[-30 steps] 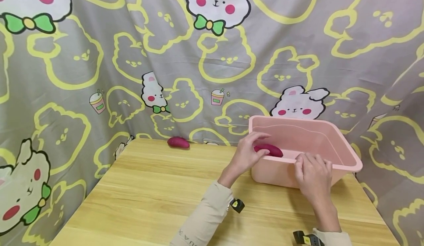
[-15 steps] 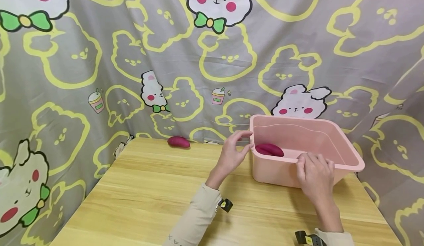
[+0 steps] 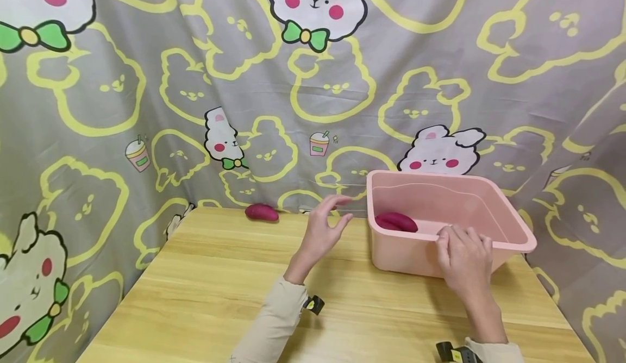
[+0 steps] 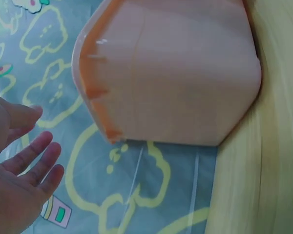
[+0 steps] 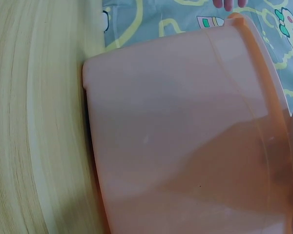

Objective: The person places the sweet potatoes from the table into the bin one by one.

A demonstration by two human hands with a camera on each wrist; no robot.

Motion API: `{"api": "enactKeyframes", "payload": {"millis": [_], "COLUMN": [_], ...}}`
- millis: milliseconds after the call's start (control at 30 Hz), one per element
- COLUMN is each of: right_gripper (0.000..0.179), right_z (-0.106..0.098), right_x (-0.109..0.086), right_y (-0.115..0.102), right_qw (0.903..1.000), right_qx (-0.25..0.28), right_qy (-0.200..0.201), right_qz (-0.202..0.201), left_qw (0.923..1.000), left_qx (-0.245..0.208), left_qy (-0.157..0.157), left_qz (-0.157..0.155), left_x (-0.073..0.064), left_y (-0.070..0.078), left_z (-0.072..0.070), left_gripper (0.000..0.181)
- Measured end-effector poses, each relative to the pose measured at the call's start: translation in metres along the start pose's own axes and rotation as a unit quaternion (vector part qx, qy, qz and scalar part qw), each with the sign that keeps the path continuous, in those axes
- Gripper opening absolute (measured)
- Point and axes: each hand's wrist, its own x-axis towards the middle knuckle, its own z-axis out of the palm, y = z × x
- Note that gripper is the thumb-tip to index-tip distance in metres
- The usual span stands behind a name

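Observation:
A pink plastic bin (image 3: pixel 406 257) stands at the right of the wooden table. Inside it, by the left wall, lies a purple sweet potato (image 3: pixel 396 221); whether it is one or two side by side, I cannot tell. My right hand (image 3: pixel 467 260) grips the bin's near rim, fingers curled over the edge. Left of the bin, my left hand (image 3: pixel 320 232) hovers above the table with nothing in it, thumb and fingers spread apart. Another purple sweet potato (image 3: pixel 262 212) rests at the table's back edge, left of that hand.
The wooden table (image 3: pixel 220 281) reaches back to a grey curtain (image 3: pixel 274 91) printed with rabbits and yellow outlines. The curtain also hangs along the left and right sides. A black wrist camera (image 3: pixel 314 304) sits on the left cuff.
My left hand has come out from over the bin and moved left, away from its rim. The right hand keeps its hold on the bin. The sweet potatoes stay where they were.

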Motion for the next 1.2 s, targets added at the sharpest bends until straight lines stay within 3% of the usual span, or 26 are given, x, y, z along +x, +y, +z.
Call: {"api": "enactKeyframes", "payload": {"millis": [367,867,1200], "right_gripper": [0.025,0.027,0.028], "right_z": [-0.001,-0.002,-0.002], "right_x": [-0.001,0.002,0.001], "right_y": [-0.002,-0.001,-0.002], "right_qw": [1.0,1.0,1.0], "right_qx": [0.0,0.001,0.0], "right_qy": [-0.002,0.001,0.0], "right_qz": [-0.001,-0.004,-0.002], "left_qw": [0.999,0.9949,0.9904], "left_qx": [0.035,0.063,0.098], "left_qy": [0.028,0.075,0.092], "left_qz": [-0.007,-0.022,-0.032], "left_x": [-0.013,-0.015,-0.02], "left_y": [-0.018,-0.035,-0.042], "left_z": [-0.022,-0.066,-0.086], "left_gripper": [0.033,0.035,0.036]}}
